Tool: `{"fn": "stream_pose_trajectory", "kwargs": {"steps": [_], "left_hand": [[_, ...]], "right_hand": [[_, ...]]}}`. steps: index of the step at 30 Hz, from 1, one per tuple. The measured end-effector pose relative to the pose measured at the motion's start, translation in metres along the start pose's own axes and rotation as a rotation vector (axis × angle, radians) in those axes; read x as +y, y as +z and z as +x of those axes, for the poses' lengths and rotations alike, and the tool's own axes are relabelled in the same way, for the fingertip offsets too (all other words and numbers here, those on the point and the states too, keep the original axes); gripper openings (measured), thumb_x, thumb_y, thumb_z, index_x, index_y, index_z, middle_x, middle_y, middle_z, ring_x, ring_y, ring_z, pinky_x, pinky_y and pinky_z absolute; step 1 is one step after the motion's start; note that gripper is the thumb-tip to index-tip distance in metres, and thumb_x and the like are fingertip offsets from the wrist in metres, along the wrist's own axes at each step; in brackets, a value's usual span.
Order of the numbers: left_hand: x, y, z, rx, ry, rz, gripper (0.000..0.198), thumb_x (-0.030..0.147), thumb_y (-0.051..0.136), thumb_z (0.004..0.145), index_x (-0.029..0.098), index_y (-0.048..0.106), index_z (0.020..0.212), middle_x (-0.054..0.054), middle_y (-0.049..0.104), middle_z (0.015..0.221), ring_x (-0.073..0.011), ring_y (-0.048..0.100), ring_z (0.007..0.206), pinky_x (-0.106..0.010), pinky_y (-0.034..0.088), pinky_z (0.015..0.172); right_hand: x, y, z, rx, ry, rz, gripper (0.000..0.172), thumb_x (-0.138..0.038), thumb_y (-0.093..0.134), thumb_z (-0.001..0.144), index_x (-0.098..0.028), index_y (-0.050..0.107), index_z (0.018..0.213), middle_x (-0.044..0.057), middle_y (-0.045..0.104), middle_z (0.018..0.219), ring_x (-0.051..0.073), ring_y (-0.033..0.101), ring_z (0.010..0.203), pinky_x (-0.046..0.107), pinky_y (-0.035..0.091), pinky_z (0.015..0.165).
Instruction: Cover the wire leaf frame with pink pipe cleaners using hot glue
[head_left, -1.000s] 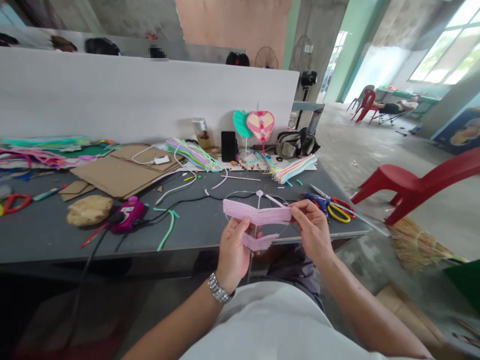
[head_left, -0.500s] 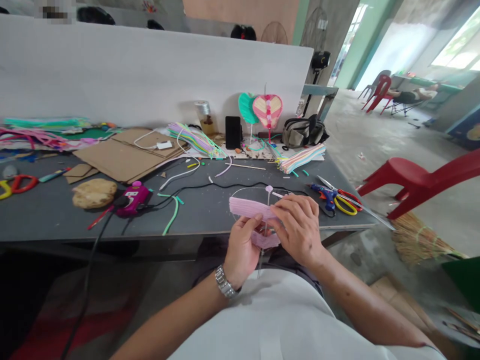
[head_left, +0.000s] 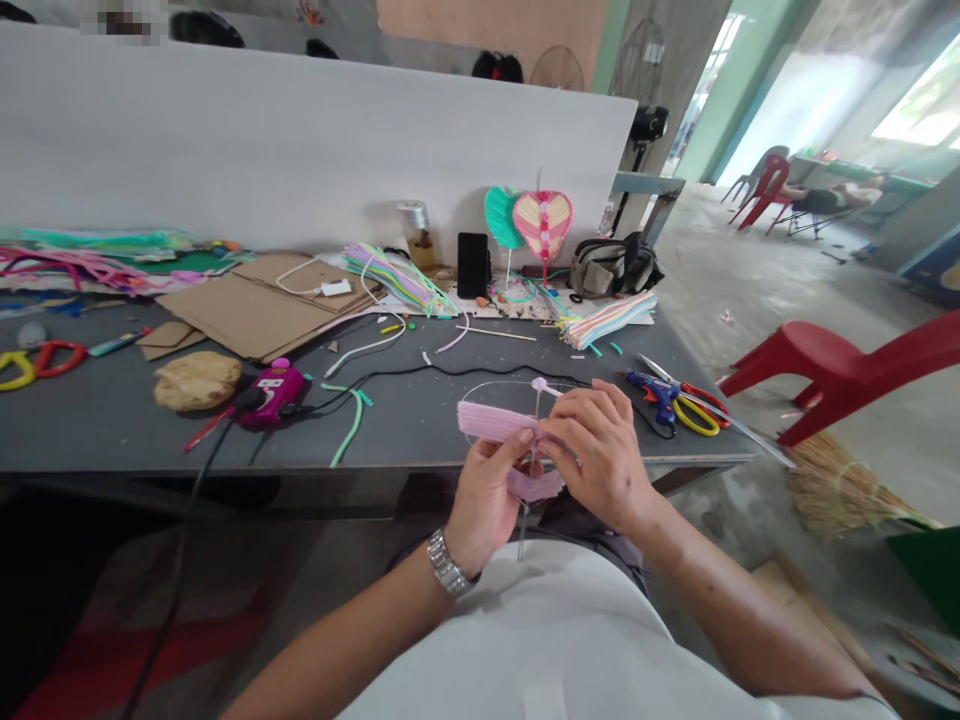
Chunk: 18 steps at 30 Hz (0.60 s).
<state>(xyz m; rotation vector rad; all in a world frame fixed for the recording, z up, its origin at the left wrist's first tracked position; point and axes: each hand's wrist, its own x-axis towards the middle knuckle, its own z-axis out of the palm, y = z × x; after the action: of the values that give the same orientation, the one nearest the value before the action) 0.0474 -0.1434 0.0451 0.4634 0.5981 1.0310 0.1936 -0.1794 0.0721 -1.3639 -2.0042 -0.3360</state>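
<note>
Pink pipe-cleaner strips (head_left: 491,421) on a wire hoop (head_left: 495,382) are pinched between the fingers of the left hand (head_left: 486,495) and right hand (head_left: 602,458), just above the desk's (head_left: 405,435) front edge.

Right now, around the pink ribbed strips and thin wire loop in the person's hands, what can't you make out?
Head view, the only view:
- Where the pink ribbed strips join the thin wire loop: hidden by the right hand and the left hand.
- Lower part of the thin wire loop: hidden behind both hands.
- Any label on the small glass jar with a silver lid: too small to read.
</note>
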Motion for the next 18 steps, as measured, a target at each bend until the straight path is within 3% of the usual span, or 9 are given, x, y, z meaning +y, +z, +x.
{"fn": "stream_pose_trajectory", "kwargs": {"steps": [11,18], "left_hand": [[0.0045,0.0004,0.0034,0.101,0.013,-0.010,0.038,0.036,0.097,0.056,0.015,0.069,0.071,0.003,0.066,0.062,-0.0102,0.058,0.057,-0.024,0.047,0.059],[0.0053,-0.0057,-0.0045,-0.005,0.078,0.036,0.034,0.034,0.092,0.068,0.014,0.073,0.088,0.001,0.068,0.073,-0.0096,0.057,0.064,-0.023,0.046,0.064]], "right_hand": [[0.0004,-0.0047,0.0054,-0.062,-0.048,-0.022,0.005,-0.020,0.063,0.097,-0.023,0.067,0.097,0.005,0.072,0.101,0.022,0.063,0.100,0.051,0.034,0.113],[0.0015,-0.0047,0.0051,-0.040,-0.073,-0.050,0.005,-0.021,0.062,0.099,-0.022,0.066,0.102,0.006,0.072,0.101,0.023,0.064,0.100,0.050,0.035,0.113]]}}
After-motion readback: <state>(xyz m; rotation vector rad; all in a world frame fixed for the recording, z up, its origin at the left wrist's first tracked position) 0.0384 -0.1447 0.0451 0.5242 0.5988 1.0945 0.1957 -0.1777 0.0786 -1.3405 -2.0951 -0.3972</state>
